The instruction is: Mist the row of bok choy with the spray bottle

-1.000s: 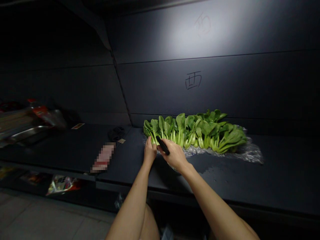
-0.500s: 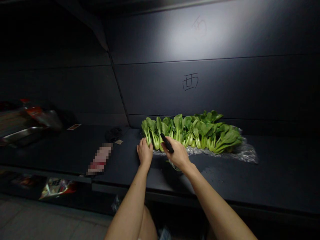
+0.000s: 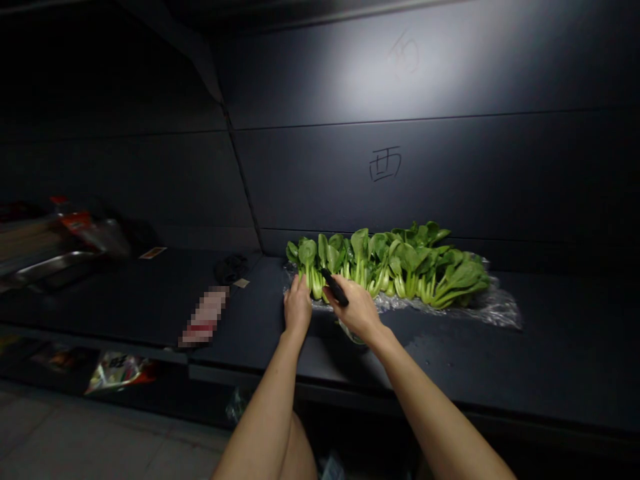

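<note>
A row of green bok choy lies side by side on clear plastic film, leaves toward the back panel. At the row's left end my left hand closes around the base of the end bok choy; its leaves rise above my fingers. My right hand is wrapped round a black stick-like handle, just in front of the stems. Beneath that hand shows part of a pale, rounded thing, mostly hidden; I cannot tell what it is.
Dark shelf carries the vegetables; a panel with a written character stands behind. To the left lie a small dark bundle, a pixelated pink item, a card and a blurred metal tray. Below is a snack bag.
My left hand has moved slightly right, pushing the end bok choy closer to its neighbours, and its leaves have turned. My right hand stays almost where it was. The view has shifted slightly.
</note>
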A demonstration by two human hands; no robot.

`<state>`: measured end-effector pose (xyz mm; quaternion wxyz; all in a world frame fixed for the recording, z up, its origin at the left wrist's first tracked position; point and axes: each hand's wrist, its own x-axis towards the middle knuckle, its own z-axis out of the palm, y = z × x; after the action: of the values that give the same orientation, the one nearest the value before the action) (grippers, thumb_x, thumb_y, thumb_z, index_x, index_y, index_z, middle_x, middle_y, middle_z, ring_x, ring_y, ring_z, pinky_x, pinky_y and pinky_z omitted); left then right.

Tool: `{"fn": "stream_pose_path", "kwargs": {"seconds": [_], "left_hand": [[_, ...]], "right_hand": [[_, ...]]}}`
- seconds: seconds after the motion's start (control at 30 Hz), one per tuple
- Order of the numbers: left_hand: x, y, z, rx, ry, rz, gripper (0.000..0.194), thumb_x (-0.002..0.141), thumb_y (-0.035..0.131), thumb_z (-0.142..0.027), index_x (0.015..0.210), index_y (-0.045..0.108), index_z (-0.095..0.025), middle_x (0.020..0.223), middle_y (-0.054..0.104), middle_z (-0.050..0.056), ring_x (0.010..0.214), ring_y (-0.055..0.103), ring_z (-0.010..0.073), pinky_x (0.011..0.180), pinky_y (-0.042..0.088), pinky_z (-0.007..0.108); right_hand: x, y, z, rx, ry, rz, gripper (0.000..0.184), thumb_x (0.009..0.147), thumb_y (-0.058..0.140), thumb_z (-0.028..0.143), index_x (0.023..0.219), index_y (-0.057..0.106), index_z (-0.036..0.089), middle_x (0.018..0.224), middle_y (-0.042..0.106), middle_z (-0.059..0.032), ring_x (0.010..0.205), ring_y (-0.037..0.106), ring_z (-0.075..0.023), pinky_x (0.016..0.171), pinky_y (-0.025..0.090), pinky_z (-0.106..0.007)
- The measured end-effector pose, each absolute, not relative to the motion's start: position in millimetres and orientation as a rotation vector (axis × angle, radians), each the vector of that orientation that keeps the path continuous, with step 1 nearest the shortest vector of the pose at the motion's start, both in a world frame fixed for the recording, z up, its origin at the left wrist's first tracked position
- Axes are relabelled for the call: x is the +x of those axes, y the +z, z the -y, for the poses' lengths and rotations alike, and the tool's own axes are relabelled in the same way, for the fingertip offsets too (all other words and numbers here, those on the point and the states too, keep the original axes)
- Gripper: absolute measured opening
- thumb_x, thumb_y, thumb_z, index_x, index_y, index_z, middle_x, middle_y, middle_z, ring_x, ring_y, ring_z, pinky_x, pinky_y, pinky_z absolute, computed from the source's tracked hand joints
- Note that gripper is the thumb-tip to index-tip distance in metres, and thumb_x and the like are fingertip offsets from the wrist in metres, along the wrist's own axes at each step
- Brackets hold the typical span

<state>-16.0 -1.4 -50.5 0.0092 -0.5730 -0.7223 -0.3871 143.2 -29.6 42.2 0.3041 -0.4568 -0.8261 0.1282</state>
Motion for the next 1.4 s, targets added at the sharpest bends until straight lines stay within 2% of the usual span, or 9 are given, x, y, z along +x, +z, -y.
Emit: {"fn": "stream_pose_path", "kwargs": {"seconds": [0.13,0.27,0.37,0.47,0.6,1.0,1.17,1.4], "left_hand": [[-19,-50,0,-1.707,-1.396,2.327,0.056,0.084,0.048,-0.014,0.139,0.042,-0.015,0.133,0.056,0.017,0.120,0.056,0.0266,0.101,0.043,0.040],[-21,-53,-2,-1.750,-1.481,2.246,0.049,0.082,0.049,-0.013,0.130,0.053,-0.017,0.132,0.058,0.014,0.122,0.054,0.0249,0.104,0.041,0.039],[-23,-58,-5,-1.695,-1.542,2.217,0.050,0.081,0.051,-0.015,0.131,0.052,-0.017,0.130,0.059,0.014,0.121,0.054,0.0250,0.104,0.042,0.039],[-27,-61,-9,-1.611,-1.559,2.270,0.052,0.077,0.056,-0.018,0.129,0.053,-0.013,0.120,0.062,0.016,0.115,0.057,0.0276,0.100,0.045,0.040],[-31,-62,-10,-1.673,-1.577,2.252,0.043,0.074,0.059,-0.017,0.117,0.060,-0.015,0.109,0.063,0.013,0.104,0.061,0.0256,0.096,0.048,0.039],[-21,-56,-3,-1.720,-1.529,2.247,0.047,0.077,0.056,-0.015,0.124,0.054,-0.016,0.123,0.061,0.014,0.115,0.056,0.0270,0.101,0.044,0.041],[-23,-56,-4,-1.740,-1.535,2.250,0.048,0.076,0.056,-0.013,0.124,0.055,-0.015,0.124,0.062,0.014,0.116,0.056,0.0263,0.102,0.043,0.040],[-24,-59,-6,-1.750,-1.502,2.208,0.048,0.076,0.057,-0.015,0.124,0.056,-0.011,0.122,0.062,0.016,0.115,0.057,0.0264,0.101,0.044,0.039]], "right_hand": [[145,45,31,-1.183,0.330,2.182,0.028,0.093,0.045,0.037,0.108,0.061,0.020,0.099,0.070,-0.0075,0.088,0.065,-0.0201,0.070,0.042,-0.025],[146,44,30,-1.141,0.337,2.192,0.029,0.092,0.047,0.039,0.110,0.060,0.020,0.103,0.070,-0.0085,0.092,0.065,-0.0209,0.074,0.044,-0.026],[145,41,29,-1.094,0.331,2.201,0.030,0.092,0.048,0.040,0.111,0.059,0.021,0.107,0.069,-0.0089,0.096,0.065,-0.0219,0.077,0.046,-0.028],[144,39,28,-1.079,0.334,2.204,0.029,0.091,0.049,0.040,0.111,0.060,0.021,0.106,0.069,-0.0091,0.094,0.066,-0.0222,0.076,0.046,-0.028],[146,42,30,-1.082,0.343,2.219,0.027,0.092,0.049,0.039,0.109,0.060,0.021,0.103,0.070,-0.0080,0.092,0.066,-0.0211,0.073,0.045,-0.027],[147,47,33,-1.155,0.329,2.257,0.026,0.092,0.048,0.039,0.108,0.059,0.022,0.100,0.070,-0.0069,0.089,0.066,-0.0211,0.069,0.042,-0.025],[146,43,31,-1.126,0.316,2.218,0.027,0.092,0.048,0.039,0.109,0.059,0.021,0.102,0.070,-0.0078,0.091,0.066,-0.0208,0.072,0.043,-0.026],[147,44,32,-1.160,0.311,2.228,0.025,0.092,0.047,0.038,0.105,0.060,0.021,0.097,0.071,-0.0080,0.087,0.067,-0.0222,0.069,0.043,-0.026]]}}
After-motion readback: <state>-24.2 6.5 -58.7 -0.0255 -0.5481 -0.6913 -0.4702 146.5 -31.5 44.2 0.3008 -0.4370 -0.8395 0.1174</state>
